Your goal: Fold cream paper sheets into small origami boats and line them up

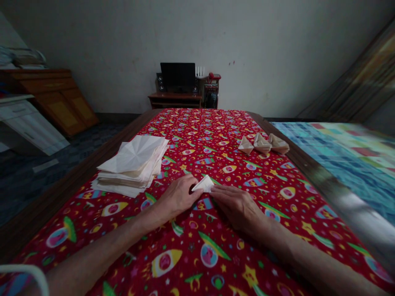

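A small white sheet of paper (206, 183), folded to a triangle, lies on the red patterned cloth (228, 234) between my two hands. My left hand (182, 192) pinches its left corner, thumb in front and fingers curled behind. My right hand (236, 203) rests at its right corner, fingers stretched together with the tips on the paper. To the left sits a stack of creased paper sheets (132, 160). Over on the right stand several folded paper pieces (261, 143), pointed at the top and grouped in three clusters.
The cloth covers a table with a dark wooden edge (304, 164). Beyond its far end a monitor (178, 75) stands on a wooden desk. A bed (345, 152) is at the right, wooden cabinets (58, 105) at the left. A white curved band (29, 269) shows at lower left.
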Demonstrator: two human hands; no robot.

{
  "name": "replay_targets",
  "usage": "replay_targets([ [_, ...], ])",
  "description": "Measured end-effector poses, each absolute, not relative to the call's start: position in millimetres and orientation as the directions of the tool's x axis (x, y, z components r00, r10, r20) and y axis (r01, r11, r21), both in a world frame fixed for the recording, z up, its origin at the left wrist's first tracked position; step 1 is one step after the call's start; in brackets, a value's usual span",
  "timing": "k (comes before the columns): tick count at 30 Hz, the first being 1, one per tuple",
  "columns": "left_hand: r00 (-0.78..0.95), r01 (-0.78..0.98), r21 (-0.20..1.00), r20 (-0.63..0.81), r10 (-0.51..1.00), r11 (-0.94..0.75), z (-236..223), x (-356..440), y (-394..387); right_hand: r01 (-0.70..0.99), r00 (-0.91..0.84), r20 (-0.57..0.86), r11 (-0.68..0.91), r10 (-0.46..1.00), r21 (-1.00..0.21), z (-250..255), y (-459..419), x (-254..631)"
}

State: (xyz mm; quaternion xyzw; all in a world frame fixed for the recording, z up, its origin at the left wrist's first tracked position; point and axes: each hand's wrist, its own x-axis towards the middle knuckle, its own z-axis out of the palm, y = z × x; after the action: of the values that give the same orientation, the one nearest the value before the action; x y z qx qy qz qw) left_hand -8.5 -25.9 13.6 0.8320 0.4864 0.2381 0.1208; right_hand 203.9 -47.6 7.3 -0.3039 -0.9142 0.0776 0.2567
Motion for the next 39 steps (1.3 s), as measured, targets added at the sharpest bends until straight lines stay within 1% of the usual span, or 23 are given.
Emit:
replay_targets([
  [2, 0.413, 0.718, 0.485, 0.28, 0.867, -0.499, 16, -6, -25, 0.551, -0.568, 0.471, 0.737, 0.674, -0.39, 2, -45, 206],
  [4, 0.412, 0.692, 0.511, 0.3, 0.861, -0.509, 18, -3, -26, 0.587, -0.406, 0.475, 0.621, 0.781, -0.519, -2, -40, 208],
  [6, 0.413, 0.676, 0.517, 0.325, 0.851, -0.526, 19, -1, -28, 0.565, -0.292, 0.414, 0.505, 0.862, -0.653, -4, -36, 209],
  [8, 0.415, 0.659, 0.527, 0.34, 0.844, -0.536, 18, 1, -30, 0.517, -0.265, 0.329, 0.422, 0.906, -0.744, -3, -33, 209],
  [9, 0.417, 0.649, 0.537, 0.342, 0.842, -0.539, 17, 2, -31, 0.504, -0.27, 0.294, 0.394, 0.917, -0.768, -2, -32, 208],
  [11, 0.421, 0.626, 0.56, 0.344, 0.84, -0.543, 15, 2, -32, 0.51, -0.275, 0.257, 0.367, 0.926, -0.778, 2, -31, 207],
  [16, 0.421, 0.591, 0.608, 0.328, 0.846, -0.53, 13, -1, -29, 0.555, -0.272, 0.279, 0.387, 0.921, -0.736, 8, -33, 204],
  [19, 0.425, 0.565, 0.628, 0.335, 0.841, -0.536, 13, -2, -29, 0.524, -0.255, 0.249, 0.35, 0.934, -0.776, 6, -31, 203],
  [21, 0.404, 0.546, 0.636, 0.37, 0.836, -0.546, 14, -1, -30, 0.499, -0.248, 0.229, 0.326, 0.941, -0.803, 2, -29, 203],
  [22, 0.385, 0.541, 0.635, 0.396, 0.833, -0.552, 15, 0, -30, 0.501, -0.237, 0.245, 0.335, 0.94, -0.798, 1, -29, 203],
  [23, 0.36, 0.541, 0.63, 0.425, 0.83, -0.557, 16, 1, -31, 0.521, -0.222, 0.292, 0.366, 0.931, -0.771, 0, -29, 203],
  [24, 0.333, 0.546, 0.623, 0.452, 0.828, -0.56, 17, 2, -31, 0.559, -0.207, 0.364, 0.415, 0.908, -0.717, 0, -30, 203],
  [25, 0.309, 0.552, 0.616, 0.475, 0.824, -0.562, 18, 3, -32, 0.613, -0.202, 0.455, 0.475, 0.867, -0.632, 0, -31, 203],
  [26, 0.288, 0.556, 0.612, 0.493, 0.821, -0.563, 20, 4, -32, 0.667, -0.217, 0.548, 0.533, 0.807, -0.52, 2, -33, 202],
  [27, 0.272, 0.556, 0.612, 0.505, 0.819, -0.563, 21, 6, -33, 0.709, -0.259, 0.624, 0.584, 0.737, -0.396, 3, -36, 201],
  [28, 0.263, 0.549, 0.618, 0.512, 0.818, -0.563, 23, 7, -34, 0.729, -0.323, 0.667, 0.626, 0.671, -0.276, 5, -38, 200],
  [29, 0.26, 0.536, 0.627, 0.514, 0.818, -0.565, 25, 8, -35, 0.73, -0.392, 0.681, 0.659, 0.619, -0.178, 8, -41, 198],
  [30, 0.261, 0.519, 0.638, 0.515, 0.816, -0.569, 26, 9, -37, 0.718, -0.452, 0.677, 0.688, 0.581, -0.11, 9, -43, 196],
  [31, 0.264, 0.504, 0.647, 0.515, 0.815, -0.572, 27, 11, -38, 0.696, -0.503, 0.664, 0.715, 0.554, -0.069, 11, -45, 194],
  [33, 0.276, 0.486, 0.659, 0.508, 0.816, -0.575, 29, 14, -41, 0.66, -0.548, 0.643, 0.749, 0.535, -0.06, 11, -47, 192],
  [39, 0.314, 0.453, 0.677, 0.487, 0.815, -0.58, 27, 16, -42, 0.568, -0.514, 0.657, 0.793, 0.551, -0.221, 5, -43, 193],
])
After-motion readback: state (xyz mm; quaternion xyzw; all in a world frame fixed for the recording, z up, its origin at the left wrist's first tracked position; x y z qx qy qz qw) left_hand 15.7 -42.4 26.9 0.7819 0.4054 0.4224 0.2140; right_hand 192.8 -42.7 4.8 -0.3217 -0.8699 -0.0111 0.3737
